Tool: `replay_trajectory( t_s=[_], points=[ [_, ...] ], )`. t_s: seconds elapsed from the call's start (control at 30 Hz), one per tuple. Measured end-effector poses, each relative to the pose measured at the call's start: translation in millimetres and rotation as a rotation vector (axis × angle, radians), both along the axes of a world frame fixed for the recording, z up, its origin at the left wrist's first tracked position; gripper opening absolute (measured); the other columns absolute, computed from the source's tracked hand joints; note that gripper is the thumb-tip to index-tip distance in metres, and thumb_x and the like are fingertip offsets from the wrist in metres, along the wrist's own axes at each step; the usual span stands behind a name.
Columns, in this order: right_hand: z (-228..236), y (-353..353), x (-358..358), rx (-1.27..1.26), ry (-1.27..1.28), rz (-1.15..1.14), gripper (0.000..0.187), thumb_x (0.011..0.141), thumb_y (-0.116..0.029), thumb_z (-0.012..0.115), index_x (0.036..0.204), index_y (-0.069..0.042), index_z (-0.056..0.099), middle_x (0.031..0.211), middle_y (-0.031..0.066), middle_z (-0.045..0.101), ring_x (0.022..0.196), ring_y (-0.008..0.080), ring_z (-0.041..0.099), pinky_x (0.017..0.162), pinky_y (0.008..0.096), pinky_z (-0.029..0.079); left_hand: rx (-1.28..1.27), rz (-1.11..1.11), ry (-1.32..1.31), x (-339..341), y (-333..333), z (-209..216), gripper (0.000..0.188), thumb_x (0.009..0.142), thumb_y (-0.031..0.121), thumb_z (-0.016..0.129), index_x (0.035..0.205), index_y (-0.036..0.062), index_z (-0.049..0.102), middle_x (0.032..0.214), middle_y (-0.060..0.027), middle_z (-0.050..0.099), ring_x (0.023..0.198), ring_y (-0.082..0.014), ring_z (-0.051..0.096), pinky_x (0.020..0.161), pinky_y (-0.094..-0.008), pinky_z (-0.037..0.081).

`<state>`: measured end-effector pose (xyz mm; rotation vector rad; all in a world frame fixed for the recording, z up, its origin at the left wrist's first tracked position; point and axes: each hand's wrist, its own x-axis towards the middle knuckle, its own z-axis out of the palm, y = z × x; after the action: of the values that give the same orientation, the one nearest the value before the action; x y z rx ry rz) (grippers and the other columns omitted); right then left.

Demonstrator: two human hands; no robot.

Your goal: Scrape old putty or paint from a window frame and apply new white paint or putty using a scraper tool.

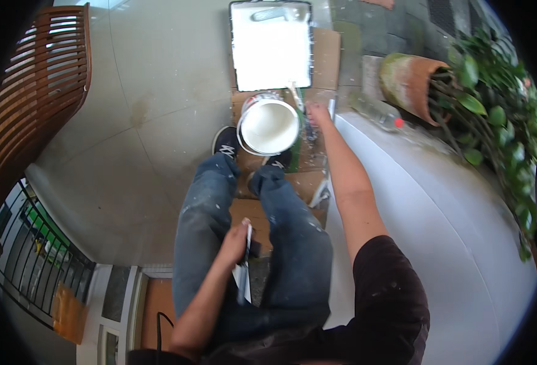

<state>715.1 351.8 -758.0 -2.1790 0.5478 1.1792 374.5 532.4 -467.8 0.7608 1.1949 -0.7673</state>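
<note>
My left hand point(234, 241) is closed around a long, thin, pale tool point(242, 286) between my knees; a dark block shows beside it, and its kind is unclear. With the arm stretched forward, my right hand point(319, 114) is closed just right of a white paint bucket point(270, 126). What its fingers grip is too small to make out. A whitish stick-like thing point(296, 97) lies between that hand and a black-rimmed paint tray point(234, 61). White paint fills the bucket partway and covers the tray, where a roller point(270, 14) rests at the far end.
Paint-spotted cardboard point(326, 61) lies under the tray and bucket. A low white wall point(414, 213) runs along my right, with a clear bottle point(375, 111) and a tipped clay plant pot point(402, 82) beyond. A slatted wooden bench point(55, 73) stands left.
</note>
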Motion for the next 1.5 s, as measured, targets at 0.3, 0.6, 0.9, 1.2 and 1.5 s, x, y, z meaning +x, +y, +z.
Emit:
replay_trajectory(
  t_s=[0.3,0.6,0.9,1.2,1.5],
  points=[
    [-71,30,-11,-0.108,-0.288,0.389,0.041,0.07,-0.04,0.071,0.08,0.0,0.067,0.088,0.0212,0.067,0.085,0.0347,0.064,0.076,0.0412,0.05,-0.046,-0.119,0.069,3,-14,24,0.054,0.097,0.046,0.038,0.075,0.0006,0.058,0.067,-0.001,0.054,0.065,-0.0105,0.048,0.063,-0.0275,0.04],
    [-24,16,24,0.117,0.006,0.147,0.037,0.085,-0.028,0.06,0.103,0.005,0.061,0.095,0.0207,0.065,0.089,0.0298,0.063,0.081,0.0396,0.047,-0.08,-0.038,0.136,-3,-15,16,0.051,0.096,0.047,0.039,0.075,0.0047,0.059,0.066,-0.0006,0.054,0.062,-0.01,0.049,0.06,-0.0259,0.04],
    [240,23,-50,-0.047,-0.412,0.298,0.024,0.088,-0.019,0.054,0.094,0.003,0.058,0.078,0.023,0.061,0.074,0.0349,0.063,0.067,0.0399,0.046,-0.033,-0.075,0.265,-8,-15,19,0.05,0.096,0.047,0.041,0.071,0.0061,0.057,0.061,0.0005,0.05,0.058,-0.0099,0.045,0.057,-0.0257,0.037],
    [72,90,-102,-0.211,-0.201,0.434,0.025,0.085,-0.021,0.051,0.091,0.002,0.059,0.085,0.0281,0.062,0.082,0.0427,0.062,0.075,0.0495,0.05,-0.098,-0.077,0.24,-10,-9,11,0.051,0.095,0.048,0.041,0.074,0.0049,0.058,0.065,-0.0002,0.052,0.062,-0.0101,0.047,0.063,-0.0249,0.038],
    [169,94,-120,-0.269,-0.216,0.322,0.025,0.085,-0.021,0.052,0.094,0.002,0.057,0.081,0.0269,0.063,0.079,0.0425,0.063,0.071,0.0498,0.051,-0.083,-0.036,0.275,-16,12,14,0.043,0.096,0.039,0.043,0.069,0.0071,0.05,0.066,-0.0027,0.052,0.063,-0.0124,0.048,0.064,-0.0259,0.039]
  ],
)
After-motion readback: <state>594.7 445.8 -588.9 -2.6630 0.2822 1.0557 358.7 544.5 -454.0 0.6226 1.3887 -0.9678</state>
